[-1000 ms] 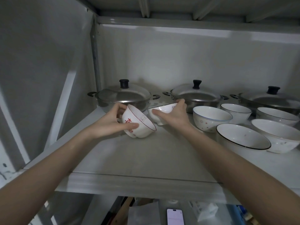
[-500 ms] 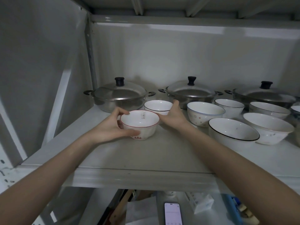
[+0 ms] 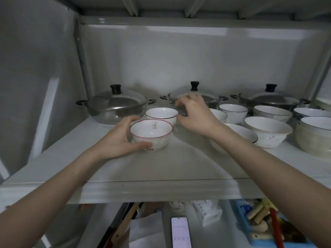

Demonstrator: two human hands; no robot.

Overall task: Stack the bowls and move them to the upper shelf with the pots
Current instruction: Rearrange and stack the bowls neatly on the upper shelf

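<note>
A white bowl with a red rim (image 3: 151, 136) stands upright on the white upper shelf (image 3: 161, 170). My left hand (image 3: 116, 140) grips its left side, thumb in front and fingers behind. Just behind it stands a smaller white bowl with a dark rim (image 3: 161, 113). My right hand (image 3: 196, 117) hovers to the right of that bowl with loosely curled fingers, holding nothing. Three lidded steel pots line the back: left (image 3: 114, 106), middle (image 3: 213, 99) partly behind my right hand, right (image 3: 272, 99).
Several more white bowls stand on the right half of the shelf, such as one (image 3: 232, 111) and another (image 3: 268, 130); my right forearm covers part of a black-rimmed one (image 3: 248, 135). Stacked bowls (image 3: 313, 138) sit at the far right. Below lie a phone (image 3: 180, 231) and a blue basket (image 3: 259, 228).
The red-rimmed bowl went from tilted in my left hand to upright on the shelf. My right hand set the small bowl down, let go and lifted away to the right.
</note>
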